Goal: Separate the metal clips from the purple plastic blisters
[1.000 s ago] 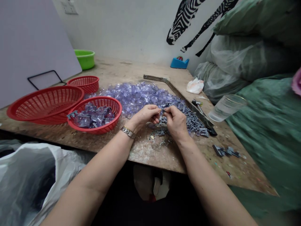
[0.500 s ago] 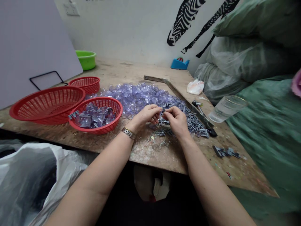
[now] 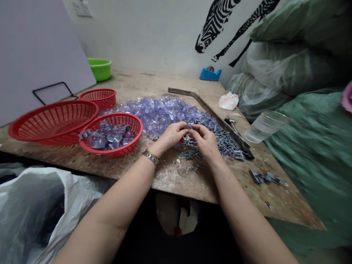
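Observation:
My left hand (image 3: 173,135) and my right hand (image 3: 205,141) meet fingertip to fingertip over the near side of the work table. Both are closed in a pinch; whatever they hold is small and mostly hidden by the fingers. Just behind them spreads a heap of clear purplish plastic pieces (image 3: 161,114). Small grey ladder-shaped plastic parts (image 3: 227,141) lie beneath and to the right of my right hand. Left of my left wrist, a red basket (image 3: 139,138) contains clear pieces with dark parts among them, and one grey part hangs on its rim.
A large red basket (image 3: 52,141) and a small red one (image 3: 111,98) stand at the left. A bent metal strip (image 3: 203,104) borders the heap. A glass (image 3: 257,128) and dark parts (image 3: 265,177) sit at the right. Green sacks (image 3: 310,132) crowd that edge.
My fingertips have shifted slightly, and the small dark part that showed between them is now mostly hidden. The baskets and heaps stay as they were.

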Demonstrator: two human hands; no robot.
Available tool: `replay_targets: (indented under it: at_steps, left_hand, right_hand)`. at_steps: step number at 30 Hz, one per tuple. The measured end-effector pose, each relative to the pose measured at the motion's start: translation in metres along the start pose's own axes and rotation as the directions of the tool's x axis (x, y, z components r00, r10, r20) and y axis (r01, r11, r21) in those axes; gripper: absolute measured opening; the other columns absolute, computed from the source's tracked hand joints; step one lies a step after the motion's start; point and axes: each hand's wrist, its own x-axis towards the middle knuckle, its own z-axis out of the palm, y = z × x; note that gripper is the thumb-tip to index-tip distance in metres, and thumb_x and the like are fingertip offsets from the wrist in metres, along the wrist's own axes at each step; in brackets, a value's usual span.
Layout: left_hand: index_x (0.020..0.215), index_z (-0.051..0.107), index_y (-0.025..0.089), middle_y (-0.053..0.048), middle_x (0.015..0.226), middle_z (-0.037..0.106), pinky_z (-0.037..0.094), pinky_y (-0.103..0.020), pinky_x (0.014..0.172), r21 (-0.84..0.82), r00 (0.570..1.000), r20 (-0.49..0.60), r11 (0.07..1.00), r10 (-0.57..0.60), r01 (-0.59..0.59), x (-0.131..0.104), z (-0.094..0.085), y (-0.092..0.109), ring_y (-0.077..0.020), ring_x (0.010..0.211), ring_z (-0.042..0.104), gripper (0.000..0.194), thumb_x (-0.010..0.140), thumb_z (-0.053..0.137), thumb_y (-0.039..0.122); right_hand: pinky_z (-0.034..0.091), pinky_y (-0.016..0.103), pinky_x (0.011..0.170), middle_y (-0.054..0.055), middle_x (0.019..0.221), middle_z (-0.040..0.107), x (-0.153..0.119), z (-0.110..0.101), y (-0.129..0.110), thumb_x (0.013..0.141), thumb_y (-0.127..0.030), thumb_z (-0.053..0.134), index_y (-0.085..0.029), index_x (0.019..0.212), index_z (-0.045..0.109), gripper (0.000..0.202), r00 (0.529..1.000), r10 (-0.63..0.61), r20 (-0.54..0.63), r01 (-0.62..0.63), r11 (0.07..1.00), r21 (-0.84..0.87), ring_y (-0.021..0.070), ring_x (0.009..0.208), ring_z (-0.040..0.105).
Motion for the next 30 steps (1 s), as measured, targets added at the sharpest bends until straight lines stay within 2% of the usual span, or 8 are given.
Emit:
replay_targets:
  at_steps: [3, 6, 14, 23, 30]
  left_hand:
    - [0.070, 0.050, 0.017, 0.004, 0.057, 0.050, 0.036, -0.020, 0.051, -0.002, 1.000, 0.005, 1.000, 0.005, -0.005, -0.001, 0.002, 0.001, -0.0078, 0.050, 0.048, 0.013, 0.083, 0.048, 0.017]
    - [0.070, 0.050, 0.017, 0.004, 0.058, 0.049, 0.036, -0.021, 0.051, -0.004, 1.000, 0.014, 1.000, 0.014, -0.014, 0.000, 0.003, -0.001, -0.0079, 0.050, 0.047, 0.013, 0.083, 0.048, 0.016]
    - [0.067, 0.046, 0.017, 0.005, 0.055, 0.047, 0.037, -0.018, 0.051, -0.112, 0.996, 0.077, 0.993, 0.053, -0.044, 0.000, 0.001, -0.001, -0.0061, 0.050, 0.047, 0.018, 0.084, 0.049, 0.014]
    - [0.067, 0.047, 0.016, 0.005, 0.053, 0.049, 0.040, -0.018, 0.052, -0.181, 0.989, 0.139, 0.983, 0.052, -0.027, 0.000, 0.000, -0.002, -0.0062, 0.049, 0.050, 0.020, 0.086, 0.052, 0.016]
    - [0.071, 0.050, 0.016, 0.004, 0.055, 0.049, 0.041, -0.019, 0.052, -0.248, 0.985, 0.153, 0.968, 0.082, -0.042, -0.001, 0.000, -0.003, -0.0067, 0.050, 0.050, 0.018, 0.087, 0.053, 0.023]
  right_hand:
    - [0.046, 0.031, 0.071, 0.000, 0.076, 0.066, -0.002, -0.001, -0.003, 0.074, -0.041, 0.065, -0.020, 0.086, 0.066, 0.024, 0.999, -0.044, 0.005, 0.044, 0.998, -0.047, 0.0163, 0.072, 0.059]
    - [0.046, 0.031, 0.070, -0.001, 0.074, 0.066, -0.001, -0.003, -0.004, 0.069, -0.037, 0.067, -0.020, 0.083, 0.066, 0.022, 0.999, -0.033, -0.010, 0.032, 0.999, -0.029, 0.0156, 0.070, 0.059]
    - [0.049, 0.029, 0.062, -0.002, 0.067, 0.065, 0.004, -0.013, -0.008, 0.057, -0.035, 0.075, -0.020, 0.077, 0.066, 0.026, 0.982, 0.148, 0.119, -0.166, 0.975, 0.151, 0.0128, 0.061, 0.057]
    - [0.048, 0.029, 0.059, -0.004, 0.059, 0.059, 0.002, -0.013, -0.010, 0.058, -0.044, 0.076, -0.022, 0.071, 0.058, 0.032, 0.980, 0.151, 0.129, -0.173, 0.968, 0.181, 0.0121, 0.056, 0.055]
    - [0.044, 0.027, 0.057, -0.005, 0.055, 0.055, 0.001, -0.009, -0.010, 0.060, -0.039, 0.074, -0.021, 0.066, 0.057, 0.025, 0.994, 0.098, 0.044, -0.104, 0.982, 0.158, 0.0110, 0.054, 0.051]
